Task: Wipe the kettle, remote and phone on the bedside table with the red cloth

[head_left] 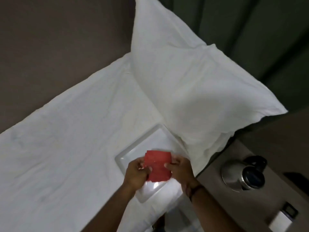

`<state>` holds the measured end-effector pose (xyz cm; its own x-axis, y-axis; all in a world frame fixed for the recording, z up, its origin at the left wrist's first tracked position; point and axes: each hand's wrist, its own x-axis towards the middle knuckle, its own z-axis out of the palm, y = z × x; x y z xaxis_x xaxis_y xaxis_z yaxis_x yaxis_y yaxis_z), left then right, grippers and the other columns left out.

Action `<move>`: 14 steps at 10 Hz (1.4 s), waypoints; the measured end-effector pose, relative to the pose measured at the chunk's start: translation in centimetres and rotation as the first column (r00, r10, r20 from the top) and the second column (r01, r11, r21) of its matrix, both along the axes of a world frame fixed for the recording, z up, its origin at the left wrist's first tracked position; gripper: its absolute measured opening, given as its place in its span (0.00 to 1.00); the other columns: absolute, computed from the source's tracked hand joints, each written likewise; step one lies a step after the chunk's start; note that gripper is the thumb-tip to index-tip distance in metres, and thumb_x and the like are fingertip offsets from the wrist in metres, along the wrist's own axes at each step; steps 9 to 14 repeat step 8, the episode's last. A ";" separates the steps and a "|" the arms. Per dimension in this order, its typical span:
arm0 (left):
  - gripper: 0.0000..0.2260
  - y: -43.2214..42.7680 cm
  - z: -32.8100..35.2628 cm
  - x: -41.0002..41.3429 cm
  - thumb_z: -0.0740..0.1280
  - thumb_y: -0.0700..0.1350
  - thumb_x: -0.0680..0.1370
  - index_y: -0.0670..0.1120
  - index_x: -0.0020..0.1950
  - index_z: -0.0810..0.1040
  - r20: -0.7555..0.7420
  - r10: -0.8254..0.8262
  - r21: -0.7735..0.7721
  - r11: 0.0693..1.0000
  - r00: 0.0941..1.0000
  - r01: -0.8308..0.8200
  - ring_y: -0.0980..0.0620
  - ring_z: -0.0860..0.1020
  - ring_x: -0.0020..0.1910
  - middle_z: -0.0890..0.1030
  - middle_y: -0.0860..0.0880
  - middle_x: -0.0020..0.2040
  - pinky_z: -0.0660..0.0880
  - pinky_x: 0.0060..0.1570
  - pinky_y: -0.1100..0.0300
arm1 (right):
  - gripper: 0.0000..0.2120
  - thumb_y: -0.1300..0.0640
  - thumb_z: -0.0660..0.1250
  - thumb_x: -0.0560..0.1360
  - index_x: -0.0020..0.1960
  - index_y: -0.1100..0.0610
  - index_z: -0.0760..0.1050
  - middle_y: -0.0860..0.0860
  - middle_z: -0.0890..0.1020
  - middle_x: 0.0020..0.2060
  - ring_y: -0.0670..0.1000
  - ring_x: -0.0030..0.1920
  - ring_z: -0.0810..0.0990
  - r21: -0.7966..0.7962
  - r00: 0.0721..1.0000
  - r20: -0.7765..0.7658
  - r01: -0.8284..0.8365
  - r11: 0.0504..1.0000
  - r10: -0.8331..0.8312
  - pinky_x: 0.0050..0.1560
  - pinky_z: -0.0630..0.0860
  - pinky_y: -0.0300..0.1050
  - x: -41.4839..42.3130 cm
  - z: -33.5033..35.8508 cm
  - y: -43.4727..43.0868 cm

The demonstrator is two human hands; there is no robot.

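Two hands grip one red cloth (158, 166) over a white tray (133, 152) on the bed (66, 139): the left hand (137, 173) pinches its left edge, the right hand (179, 169) its right edge. One steel kettle (242, 174) stands on the grey counter (209, 185) right of the tray. One white pillow (192, 84) leans behind the tray, against a dark headboard (250, 30). No readable writing shows.

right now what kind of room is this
Most likely a hotel or guest bedroom: a bed made up in white with a propped pillow, a white tray lying on it, and a steel kettle on the bedside table alongside.
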<state>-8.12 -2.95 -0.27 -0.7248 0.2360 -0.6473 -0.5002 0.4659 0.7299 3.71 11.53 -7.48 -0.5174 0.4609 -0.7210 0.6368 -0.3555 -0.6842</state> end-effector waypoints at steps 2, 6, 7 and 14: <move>0.16 4.0 -3.5 -2.5 0.67 0.35 0.76 0.51 0.57 0.86 -0.034 -0.163 -0.330 0.933 0.986 0.143 0.41 0.85 0.59 0.88 0.46 0.56 0.82 0.64 0.46 | 0.17 0.64 0.81 0.71 0.59 0.62 0.87 0.60 0.91 0.53 0.60 0.56 0.89 0.223 0.955 0.255 -0.213 0.951 0.154 0.60 0.85 0.51 -7.0 1.1 3.2; 0.17 2.6 -7.9 -3.3 0.81 0.46 0.70 0.56 0.50 0.75 -0.124 -0.194 -0.495 0.862 0.973 0.109 0.47 0.81 0.50 0.81 0.52 0.51 0.80 0.50 0.51 | 0.27 0.47 0.85 0.67 0.58 0.58 0.80 0.55 0.86 0.53 0.59 0.54 0.87 0.440 0.883 0.444 -0.361 0.822 0.149 0.52 0.83 0.52 -7.4 0.2 2.3; 0.21 3.2 -6.7 -2.7 0.79 0.49 0.72 0.55 0.60 0.75 -0.256 -0.357 -0.608 0.782 0.898 0.138 0.44 0.77 0.59 0.77 0.50 0.59 0.79 0.55 0.46 | 0.21 0.44 0.84 0.68 0.48 0.55 0.78 0.48 0.84 0.40 0.51 0.40 0.84 0.449 0.945 0.300 -0.259 0.855 0.129 0.40 0.81 0.45 -6.3 2.0 2.2; 0.27 3.6 -4.5 -1.1 0.77 0.53 0.75 0.55 0.72 0.73 -0.394 -0.543 -0.682 0.713 0.742 0.159 0.43 0.72 0.72 0.74 0.50 0.72 0.74 0.68 0.41 | 0.18 0.40 0.82 0.69 0.44 0.50 0.79 0.44 0.83 0.36 0.44 0.36 0.82 0.518 0.993 0.085 0.029 0.855 -0.085 0.35 0.73 0.37 -4.1 5.5 2.2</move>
